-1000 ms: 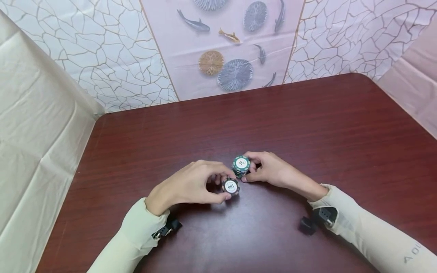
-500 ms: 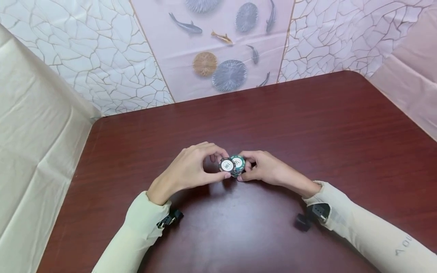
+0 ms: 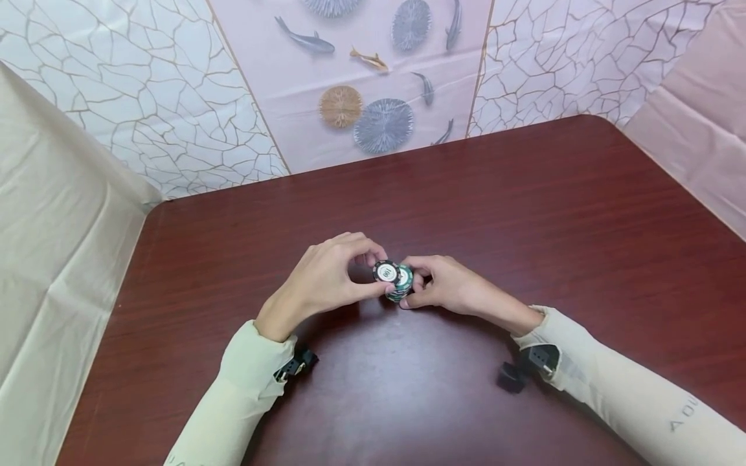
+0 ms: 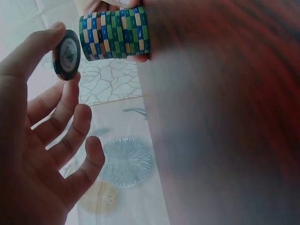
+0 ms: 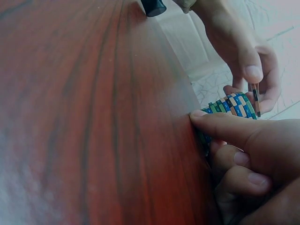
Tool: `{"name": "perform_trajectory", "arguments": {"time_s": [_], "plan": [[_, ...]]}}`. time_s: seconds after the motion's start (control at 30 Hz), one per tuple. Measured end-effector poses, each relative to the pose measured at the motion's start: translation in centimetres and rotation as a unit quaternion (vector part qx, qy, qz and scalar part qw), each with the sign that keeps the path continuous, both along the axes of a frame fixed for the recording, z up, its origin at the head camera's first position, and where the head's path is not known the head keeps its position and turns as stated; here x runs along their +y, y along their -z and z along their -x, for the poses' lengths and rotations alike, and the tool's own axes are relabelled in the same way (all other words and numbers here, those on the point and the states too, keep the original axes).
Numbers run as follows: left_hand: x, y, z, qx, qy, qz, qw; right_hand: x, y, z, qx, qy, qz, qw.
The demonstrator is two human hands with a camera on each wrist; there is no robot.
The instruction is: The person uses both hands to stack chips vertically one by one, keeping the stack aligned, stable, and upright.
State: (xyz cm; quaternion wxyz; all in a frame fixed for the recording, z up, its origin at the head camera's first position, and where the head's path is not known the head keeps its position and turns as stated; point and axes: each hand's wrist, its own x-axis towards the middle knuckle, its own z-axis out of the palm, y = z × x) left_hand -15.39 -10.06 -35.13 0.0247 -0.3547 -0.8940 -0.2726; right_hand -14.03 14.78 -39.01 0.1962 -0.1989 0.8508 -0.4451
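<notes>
My left hand (image 3: 329, 275) pinches a black poker chip (image 3: 386, 272) marked 100 between thumb and fingertips. It is above the left part of a stack of poker chips (image 3: 401, 292), overlapping the green top chip in the head view. The left wrist view shows a small gap between the held chip (image 4: 68, 56) and the top of the stack (image 4: 115, 35). The stack stands upright on the table, with green, blue and cream edges. My right hand (image 3: 451, 285) holds it low down between thumb and index finger, the other fingers curled in.
The dark red-brown wooden table (image 3: 513, 207) reaches to a patterned cloth (image 3: 384, 71) at the back. A pale cloth (image 3: 46, 259) hangs along the left edge. Black straps with small devices (image 3: 513, 377) sit on both wrists.
My left hand has lifted the black chip from in front of the stack, up and away from me, to over its left part. My right hand stays at the stack; the head view has shifted slightly.
</notes>
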Motion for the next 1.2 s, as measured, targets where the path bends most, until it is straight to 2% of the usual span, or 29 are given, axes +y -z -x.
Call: {"name": "perform_trajectory", "arguments": {"time_s": [0.13, 0.33, 0.57, 0.77, 0.93, 1.2], "plan": [[0.4, 0.1, -0.1, -0.005, -0.009, 0.009, 0.9999, 0.1, 0.0, 0.0, -0.001, 0.0, 0.0, 1.0], [0.9, 0.1, -0.4, -0.01, -0.006, 0.03, 0.9995, 0.1, 0.0, -0.1, 0.001, -0.003, -0.001, 1.0], [1.6, -0.1, -0.8, -0.004, 0.003, 0.064, 0.9979, 0.1, 0.0, -0.1, 0.002, -0.004, -0.003, 1.0], [2.0, -0.2, -1.0, 0.002, -0.005, 0.093, 0.9956, 0.1, 0.0, 0.0, 0.007, -0.002, -0.01, 1.0], [2.0, -0.1, -1.0, 0.002, -0.01, 0.101, 0.9949, 0.1, 0.1, 0.0, 0.013, -0.005, -0.011, 1.0], [1.9, -0.1, -0.9, -0.018, -0.012, 0.11, 0.9937, 0.1, 0.1, 0.1, 0.007, -0.004, -0.008, 1.0]]}}
